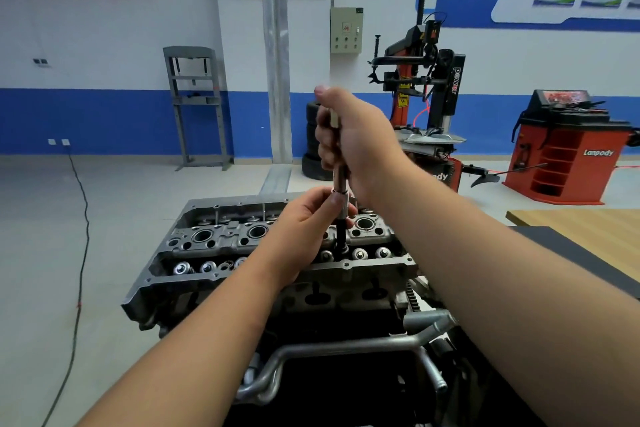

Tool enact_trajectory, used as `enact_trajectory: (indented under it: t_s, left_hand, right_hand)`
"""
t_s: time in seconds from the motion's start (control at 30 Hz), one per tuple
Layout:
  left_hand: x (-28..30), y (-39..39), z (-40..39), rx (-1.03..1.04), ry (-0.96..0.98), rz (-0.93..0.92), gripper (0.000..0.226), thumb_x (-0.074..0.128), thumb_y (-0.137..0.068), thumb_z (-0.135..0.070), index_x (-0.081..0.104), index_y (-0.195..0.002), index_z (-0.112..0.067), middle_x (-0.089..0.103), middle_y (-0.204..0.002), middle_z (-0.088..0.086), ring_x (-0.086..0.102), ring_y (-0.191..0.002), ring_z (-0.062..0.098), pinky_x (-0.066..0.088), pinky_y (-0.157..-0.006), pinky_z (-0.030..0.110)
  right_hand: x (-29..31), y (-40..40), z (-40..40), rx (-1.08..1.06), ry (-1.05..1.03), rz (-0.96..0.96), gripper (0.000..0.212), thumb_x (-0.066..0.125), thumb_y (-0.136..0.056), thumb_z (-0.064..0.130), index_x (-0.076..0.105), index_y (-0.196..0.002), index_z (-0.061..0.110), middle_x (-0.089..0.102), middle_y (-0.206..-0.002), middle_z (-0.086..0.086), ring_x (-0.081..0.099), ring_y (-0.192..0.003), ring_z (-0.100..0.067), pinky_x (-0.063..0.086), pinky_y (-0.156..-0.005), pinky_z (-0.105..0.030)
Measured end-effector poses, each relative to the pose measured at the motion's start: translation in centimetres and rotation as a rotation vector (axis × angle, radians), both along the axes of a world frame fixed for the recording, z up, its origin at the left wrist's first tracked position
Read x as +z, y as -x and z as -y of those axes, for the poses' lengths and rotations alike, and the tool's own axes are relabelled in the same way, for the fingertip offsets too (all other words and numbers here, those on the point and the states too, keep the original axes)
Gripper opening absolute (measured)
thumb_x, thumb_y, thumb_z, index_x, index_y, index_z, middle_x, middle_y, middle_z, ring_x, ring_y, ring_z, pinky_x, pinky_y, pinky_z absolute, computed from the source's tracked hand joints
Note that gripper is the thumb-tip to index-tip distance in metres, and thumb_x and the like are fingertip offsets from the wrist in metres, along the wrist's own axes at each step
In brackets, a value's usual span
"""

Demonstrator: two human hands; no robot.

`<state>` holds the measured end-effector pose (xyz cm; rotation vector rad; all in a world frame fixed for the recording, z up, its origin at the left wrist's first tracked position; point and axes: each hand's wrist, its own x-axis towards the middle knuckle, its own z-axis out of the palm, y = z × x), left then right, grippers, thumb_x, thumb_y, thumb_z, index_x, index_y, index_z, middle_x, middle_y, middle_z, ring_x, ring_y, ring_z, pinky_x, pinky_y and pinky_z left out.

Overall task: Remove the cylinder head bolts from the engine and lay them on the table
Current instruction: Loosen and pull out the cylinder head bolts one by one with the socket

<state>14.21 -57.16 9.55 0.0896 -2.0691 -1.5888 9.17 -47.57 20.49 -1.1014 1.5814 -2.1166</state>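
Head view, right hand point(356, 139) gripping wrench point(341, 180) upright

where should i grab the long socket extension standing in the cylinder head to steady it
Grip the extension on its bare shaft just above the cylinder head, coming from the left. It stands nearly upright, the right hand holds its top, and the left hand pinches the low section from that side.
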Motion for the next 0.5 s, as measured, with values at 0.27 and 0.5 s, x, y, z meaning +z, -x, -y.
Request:
enact_trajectory:
  t_s: [0.27, 0.5]
  left_hand:
    - [-0.3, 0.0, 0.2, -0.009, -0.024, -0.027, 0.032, 0.056, -0.096, -0.06, 0.07, -0.113, -0.037, 0.077, -0.101, -0.011, 0.072, -0.087, 0.005, 0.046, -0.07, 0.025]
    - [-0.2, 0.0, -0.2, -0.017, 0.04, -0.011, 0.018, 0.052, -0.108, -0.04, 0.069, -0.112, -0.034, 0.076, -0.097, -0.017, 0.07, -0.081, -0.001, 0.048, -0.068, 0.024]
  right_hand:
    - [-0.2, 0.4, -0.1, 0.116, 0.133, 0.034, 0.037, 0.047, -0.096, 0.028, 0.046, -0.06, 0.02, 0.03, -0.047, 0.006, 0.023, -0.043, -0.013, 0.021, -0.046, -0.027]
    - [-0.6, -0.1, -0.2, -0.096, 0.061, -0.058, 0.028, 0.054, -0.097, 0.028, 0.051, -0.071, 0.017, 0.043, -0.052, 0.007, 0.037, -0.046, -0.012, 0.033, -0.048, -0.026]
